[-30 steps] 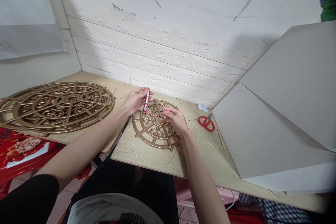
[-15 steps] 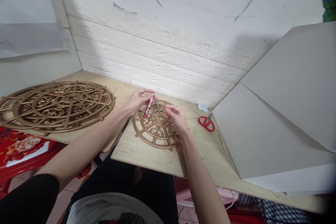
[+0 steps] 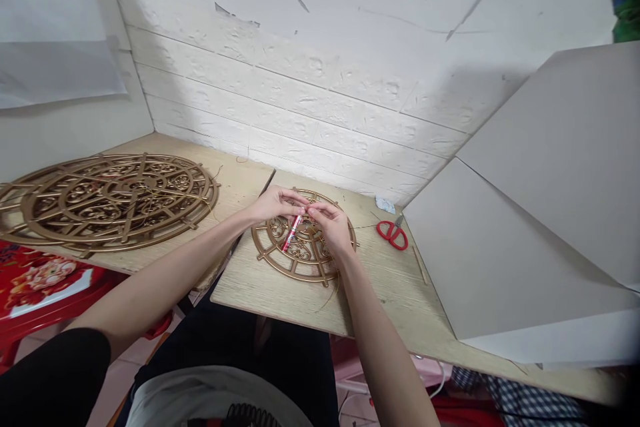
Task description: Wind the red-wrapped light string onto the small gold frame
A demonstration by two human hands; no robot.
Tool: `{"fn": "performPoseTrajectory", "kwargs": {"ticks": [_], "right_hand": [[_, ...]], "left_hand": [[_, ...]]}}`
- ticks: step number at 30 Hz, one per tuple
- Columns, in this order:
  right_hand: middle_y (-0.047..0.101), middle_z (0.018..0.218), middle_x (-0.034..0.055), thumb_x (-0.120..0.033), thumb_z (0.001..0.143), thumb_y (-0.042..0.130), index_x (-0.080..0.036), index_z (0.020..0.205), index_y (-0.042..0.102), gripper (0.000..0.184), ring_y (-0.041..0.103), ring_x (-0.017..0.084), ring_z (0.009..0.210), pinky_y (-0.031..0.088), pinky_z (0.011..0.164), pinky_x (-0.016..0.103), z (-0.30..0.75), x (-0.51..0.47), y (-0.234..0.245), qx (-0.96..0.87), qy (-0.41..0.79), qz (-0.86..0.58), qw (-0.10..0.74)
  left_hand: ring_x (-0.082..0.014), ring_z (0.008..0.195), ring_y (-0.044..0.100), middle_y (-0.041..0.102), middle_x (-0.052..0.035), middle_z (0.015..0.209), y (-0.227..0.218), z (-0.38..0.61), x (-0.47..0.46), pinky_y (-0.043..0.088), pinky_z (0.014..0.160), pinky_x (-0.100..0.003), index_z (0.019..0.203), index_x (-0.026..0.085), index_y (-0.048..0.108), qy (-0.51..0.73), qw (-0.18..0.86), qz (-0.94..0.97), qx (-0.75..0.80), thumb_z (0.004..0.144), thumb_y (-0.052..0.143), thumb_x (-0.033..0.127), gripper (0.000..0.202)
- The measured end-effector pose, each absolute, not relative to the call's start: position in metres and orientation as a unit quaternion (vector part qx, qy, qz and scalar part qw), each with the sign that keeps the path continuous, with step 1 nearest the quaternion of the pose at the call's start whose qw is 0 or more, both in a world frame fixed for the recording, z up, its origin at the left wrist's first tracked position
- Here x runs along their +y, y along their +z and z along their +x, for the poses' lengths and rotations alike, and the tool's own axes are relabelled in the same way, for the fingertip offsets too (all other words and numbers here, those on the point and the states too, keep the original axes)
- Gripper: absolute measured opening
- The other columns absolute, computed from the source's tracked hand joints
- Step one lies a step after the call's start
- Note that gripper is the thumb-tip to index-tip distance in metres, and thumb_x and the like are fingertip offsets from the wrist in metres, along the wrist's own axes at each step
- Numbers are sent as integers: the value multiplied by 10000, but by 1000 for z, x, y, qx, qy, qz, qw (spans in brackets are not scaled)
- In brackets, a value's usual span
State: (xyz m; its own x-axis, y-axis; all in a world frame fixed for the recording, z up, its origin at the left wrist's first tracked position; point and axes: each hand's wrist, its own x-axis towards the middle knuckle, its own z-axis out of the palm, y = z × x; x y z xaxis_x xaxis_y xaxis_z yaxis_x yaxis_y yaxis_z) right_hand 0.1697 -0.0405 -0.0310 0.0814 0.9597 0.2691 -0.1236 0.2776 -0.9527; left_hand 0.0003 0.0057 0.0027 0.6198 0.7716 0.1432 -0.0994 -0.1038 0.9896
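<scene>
Since our left hand (image 3: 275,205) pinches the red tube (image 3: 292,234) by one end, loosening could drop it beneath our right hand (image 3: 337,227), fingertips drawn close, any hold unclear.

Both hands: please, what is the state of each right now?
Left hand: closed, holding the red-and-white tube.
Right hand: bent near the tube's upper end; whether it grips anything cannot be told.
</scene>
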Motion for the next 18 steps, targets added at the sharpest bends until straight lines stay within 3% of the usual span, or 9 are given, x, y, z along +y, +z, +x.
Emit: {"fn": "performPoseTrajectory", "kwargs": {"ticks": [18], "right_hand": [[678, 782, 9, -334, 614, 754, -206, 744, 697, 191, 592, 151, 730, 471, 737, 295, 164, -43, -29, -508, 438, -417, 613]], "left_hand": [[-135, 619, 644, 695, -69, 753, -4, 3, 9, 521, 613, -257, 896, 105, 659, 374, 599, 661, 253, 564, 792, 219, 376]]}}
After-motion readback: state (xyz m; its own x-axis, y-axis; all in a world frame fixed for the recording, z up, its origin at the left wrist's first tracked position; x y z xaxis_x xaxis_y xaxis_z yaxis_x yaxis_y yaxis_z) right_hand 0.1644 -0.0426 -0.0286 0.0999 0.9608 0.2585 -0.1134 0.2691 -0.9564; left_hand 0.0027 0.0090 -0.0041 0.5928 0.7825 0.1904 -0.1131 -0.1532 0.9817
